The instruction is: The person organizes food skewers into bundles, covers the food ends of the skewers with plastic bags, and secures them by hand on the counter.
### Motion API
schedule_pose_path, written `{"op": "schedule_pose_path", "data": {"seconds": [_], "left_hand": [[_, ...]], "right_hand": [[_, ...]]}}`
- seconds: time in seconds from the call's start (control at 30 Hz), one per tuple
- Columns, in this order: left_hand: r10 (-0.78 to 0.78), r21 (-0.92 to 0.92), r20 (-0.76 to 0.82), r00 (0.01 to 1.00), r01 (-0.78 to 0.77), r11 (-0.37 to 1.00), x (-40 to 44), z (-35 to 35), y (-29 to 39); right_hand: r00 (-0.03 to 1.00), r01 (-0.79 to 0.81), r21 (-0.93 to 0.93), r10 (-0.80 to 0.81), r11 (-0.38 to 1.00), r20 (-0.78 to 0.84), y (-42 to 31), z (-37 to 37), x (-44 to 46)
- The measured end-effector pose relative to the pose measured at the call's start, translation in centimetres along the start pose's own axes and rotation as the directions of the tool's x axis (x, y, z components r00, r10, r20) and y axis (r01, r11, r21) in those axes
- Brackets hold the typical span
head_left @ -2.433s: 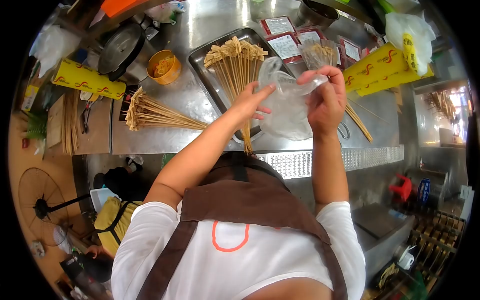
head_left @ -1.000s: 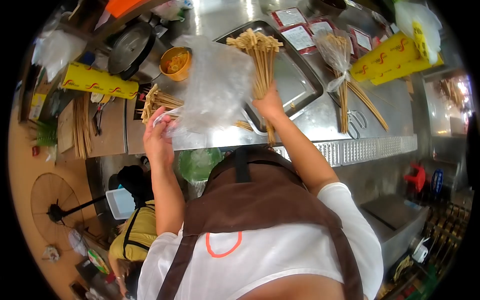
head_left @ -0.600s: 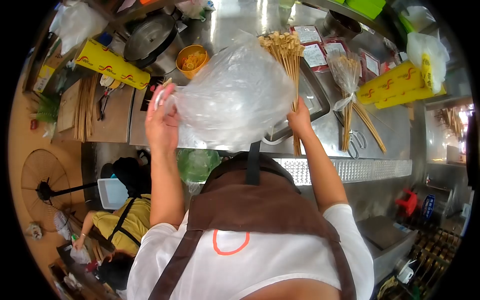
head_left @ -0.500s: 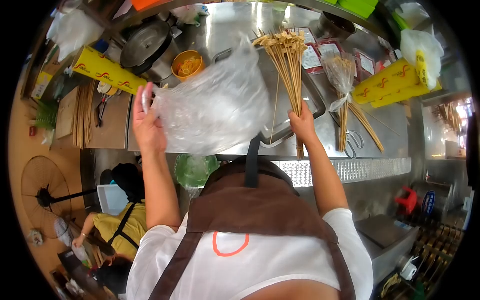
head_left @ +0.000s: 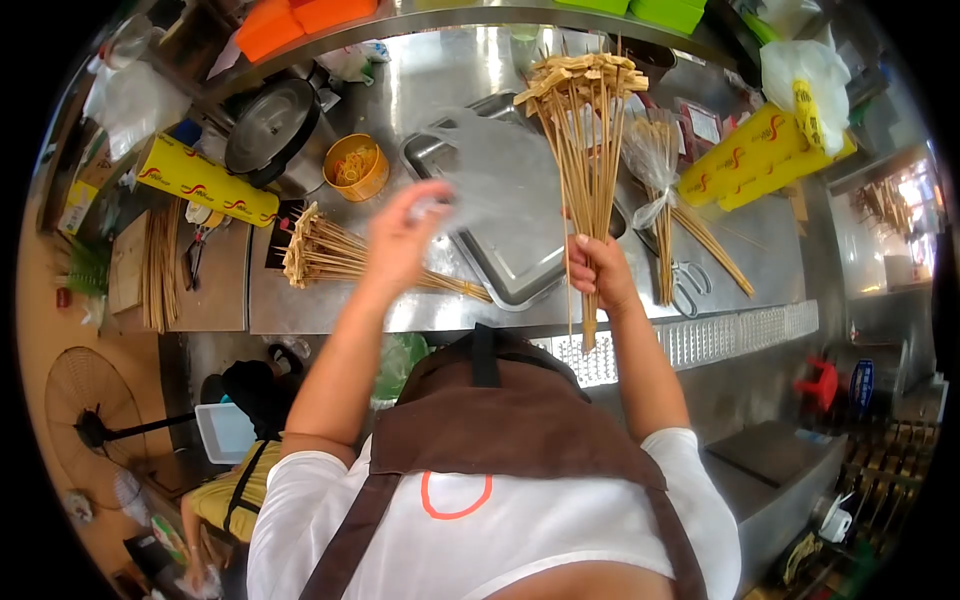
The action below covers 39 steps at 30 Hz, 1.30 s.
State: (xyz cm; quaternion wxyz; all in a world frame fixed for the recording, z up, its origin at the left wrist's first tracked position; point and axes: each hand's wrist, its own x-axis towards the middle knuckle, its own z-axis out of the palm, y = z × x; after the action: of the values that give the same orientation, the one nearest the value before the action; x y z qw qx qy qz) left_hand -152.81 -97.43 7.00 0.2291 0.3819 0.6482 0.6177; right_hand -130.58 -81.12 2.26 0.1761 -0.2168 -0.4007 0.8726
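My right hand [head_left: 604, 274] is wrapped round the lower sticks of an upright bundle of skewers [head_left: 588, 150], with pale, folded food pieces clustered at the top. In my left hand [head_left: 400, 238], smeared by motion, is the edge of a clear plastic bag [head_left: 505, 165]. The bag spreads towards the skewers, over a metal tray [head_left: 508, 285]. Under my left forearm a second bundle of skewers [head_left: 330, 250] lies on the steel counter, its food ends to the left. To the right of my right hand rests a bagged bunch of skewers [head_left: 655, 185] beside scissors [head_left: 690, 288].
An orange tub [head_left: 356, 167] with rubber bands and a lidded pot [head_left: 275, 130] stand at the back left. Yellow rolls [head_left: 207, 180] lie at the left, and more yellow rolls [head_left: 760, 150] at the right. Another person in a yellow top [head_left: 225, 495] is at lower left.
My left hand has swung right with the plastic bag, towards the skewers, uncovering the second bundle on the counter. My right hand still grips its bundle. The view has shifted slightly.
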Motion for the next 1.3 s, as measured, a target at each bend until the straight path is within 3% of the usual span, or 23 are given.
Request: {"op": "schedule_pose_path", "data": {"seconds": [0.07, 0.17, 0.23, 0.37, 0.43, 0.5, 0.63, 0.73, 0.77, 0.83, 0.87, 0.9, 0.93, 1.0, 1.03, 1.07, 1.13, 1.17, 1.23, 1.27, 1.3], "left_hand": [[-0.179, 0.001, 0.064, 0.982, 0.179, 0.984, -0.8, 4.5, -0.1], [-0.182, 0.049, 0.086, 0.980, 0.178, 0.983, -1.0, 8.3, 0.8], [-0.023, 0.113, 0.089, 0.996, 0.013, 0.993, -1.1, 9.2, 0.4], [-0.071, 0.147, 0.094, 0.993, 0.057, 0.987, -1.0, 8.4, -0.4], [-0.189, 0.102, -0.070, 0.980, 0.195, 0.975, -0.8, 6.9, -0.9], [-0.021, 0.191, -0.285, 0.958, 0.078, 0.978, -0.2, 4.3, -2.3], [0.143, -0.003, -0.525, 0.839, -0.170, 0.985, 0.7, -1.8, -4.3], [0.147, 0.075, -0.573, 0.806, -0.127, 0.989, 0.2, -4.0, -3.2], [0.088, 0.132, -0.445, 0.891, -0.032, 0.991, -0.2, -4.5, -3.4], [-0.099, 0.145, -0.224, 0.969, 0.133, 0.980, -0.8, -1.2, 0.1], [-0.244, -0.154, -0.022, 0.970, 0.237, 0.959, -0.9, -0.2, -0.2], [-0.316, -0.413, 0.210, 0.925, 0.377, 0.829, -0.9, 0.9, -0.3], [-0.295, -0.504, 0.313, 0.903, 0.421, 0.754, -1.0, 2.2, -0.2], [-0.163, -0.518, 0.607, 0.778, 0.542, 0.662, 0.6, 2.5, -1.7], [-0.048, -0.634, 0.627, 0.778, 0.544, 0.550, 0.6, 3.3, -0.7], [-0.067, -0.638, 0.619, 0.782, 0.552, 0.537, 0.4, 3.7, -0.3], [0.026, -0.731, 0.597, 0.801, 0.531, 0.429, 0.6, 3.7, 0.4], [-0.060, -0.723, 0.603, 0.796, 0.576, 0.381, 0.2, 3.4, 0.9], [-0.066, -0.717, 0.590, 0.804, 0.560, 0.414, 0.1, 2.9, 0.3], [-0.069, -0.708, 0.584, 0.809, 0.549, 0.445, 0.1, 2.7, 0.2], [-0.111, -0.705, 0.581, 0.806, 0.567, 0.427, 0.0, 2.5, 0.5]], "right_hand": [[0.995, -0.027, 0.151, 0.012, 0.988, 0.098, 0.7, 0.5, 0.3], [0.988, -0.017, 0.201, -0.015, 0.979, 0.154, 1.3, 1.3, 0.6], [0.976, -0.012, 0.228, -0.037, 0.973, 0.213, 1.7, 1.3, 0.7], [0.985, -0.023, 0.308, -0.032, 0.951, 0.171, 1.3, 2.1, 0.5], [0.959, -0.059, 0.435, -0.070, 0.899, 0.275, 0.9, 2.5, 0.2], [0.943, -0.066, 0.439, -0.088, 0.896, 0.320, 1.1, 2.0, 0.1], [0.923, -0.072, 0.374, -0.081, 0.925, 0.377, 0.9, 2.2, -0.1], [0.922, -0.087, 0.298, -0.037, 0.950, 0.386, 0.8, 3.5, -0.2], [0.912, -0.103, 0.284, -0.023, 0.953, 0.409, 0.6, 4.4, 0.0], [0.901, -0.122, 0.265, -0.005, 0.957, 0.434, 1.0, 5.9, 0.6], [0.893, -0.136, 0.248, 0.010, 0.959, 0.450, 1.3, 6.6, 0.8], [0.868, -0.166, 0.234, 0.029, 0.958, 0.496, 1.3, 7.3, 1.0], [0.869, -0.188, 0.240, 0.047, 0.952, 0.493, 1.7, 8.1, 1.3], [0.807, -0.218, 0.192, 0.066, 0.957, 0.587, 3.3, 9.4, 1.5], [0.808, -0.242, 0.174, 0.099, 0.955, 0.581, 3.6, 9.8, 1.4], [0.815, -0.244, 0.108, 0.144, 0.964, 0.561, 3.6, 10.1, 1.3], [0.858, -0.170, -0.163, 0.227, 0.972, 0.460, 2.1, 10.8, 1.0], [0.853, -0.180, -0.166, 0.238, 0.970, 0.464, 1.9, 10.9, 0.8], [0.920, -0.043, -0.444, 0.209, 0.895, 0.332, 1.4, 10.8, 0.3], [0.921, -0.036, -0.444, 0.202, 0.895, 0.333, 0.6, 10.3, -0.2], [0.940, 0.035, -0.609, 0.181, 0.792, 0.289, -0.5, 9.6, -0.8]]}}
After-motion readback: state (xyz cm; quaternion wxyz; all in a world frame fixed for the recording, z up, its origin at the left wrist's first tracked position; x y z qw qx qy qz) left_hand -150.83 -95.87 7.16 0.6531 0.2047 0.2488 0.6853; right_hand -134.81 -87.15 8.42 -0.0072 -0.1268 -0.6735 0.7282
